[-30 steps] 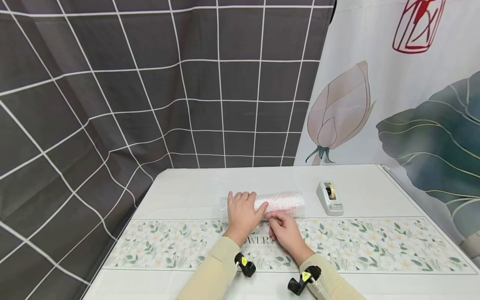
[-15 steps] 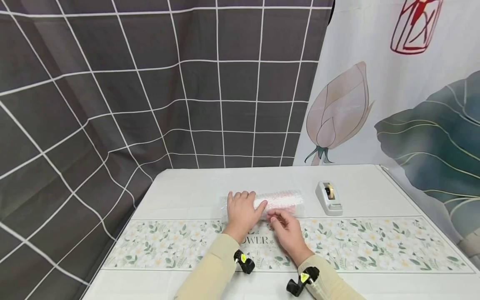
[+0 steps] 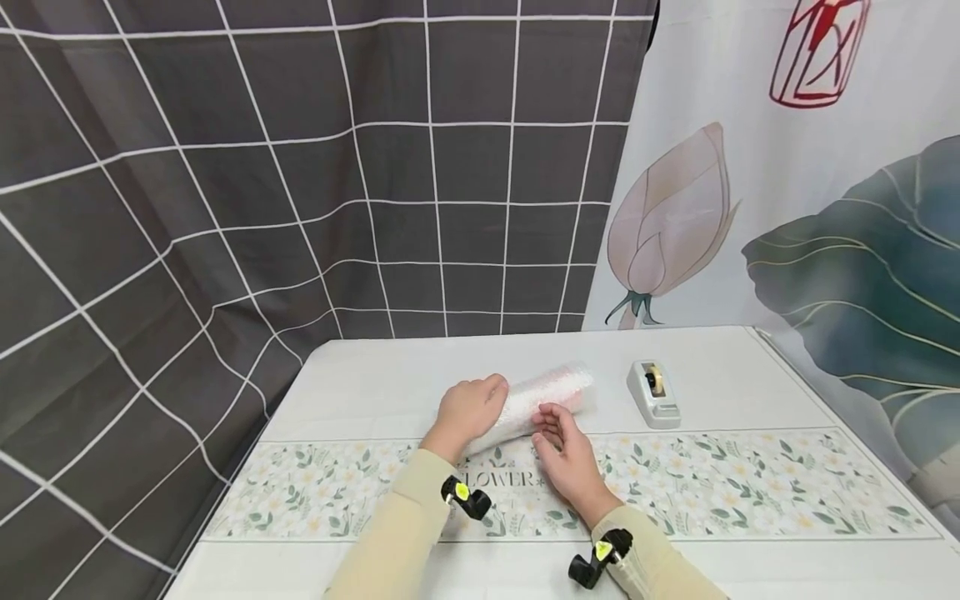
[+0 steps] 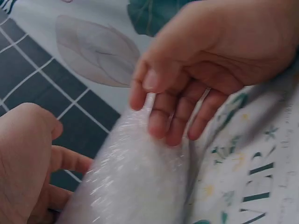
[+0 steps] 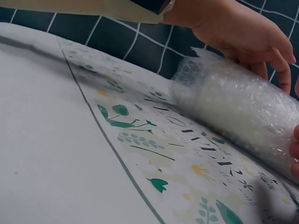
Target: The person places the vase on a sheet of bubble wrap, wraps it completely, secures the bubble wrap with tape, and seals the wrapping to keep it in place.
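A bubble-wrapped bundle (image 3: 525, 404), roughly cylindrical with pink showing at its right end, lies slantwise on the table. My left hand (image 3: 468, 410) grips its left part from above, with the fingers curled over the far side in the right wrist view (image 5: 250, 39). Close against the near side is my right hand (image 3: 566, 458), its fingers loosely bent and the fingertips at the plastic. From the left wrist view, the right hand's fingers (image 4: 180, 112) rest along the wrap without closing round it. What lies inside the wrap is blurred by the plastic.
A white tape dispenser (image 3: 654, 396) with a yellowish roll of tape stands to the right of the bundle. The white tablecloth (image 3: 375, 375) has a floral band with lettering. A dark grid curtain (image 3: 390, 208) and a flower-printed curtain (image 3: 675, 217) hang behind.
The bundle has turned, its left end nearer me and its right end farther away. My left hand has moved slightly left and changed from lying flat to gripping; the right fingers have loosened.
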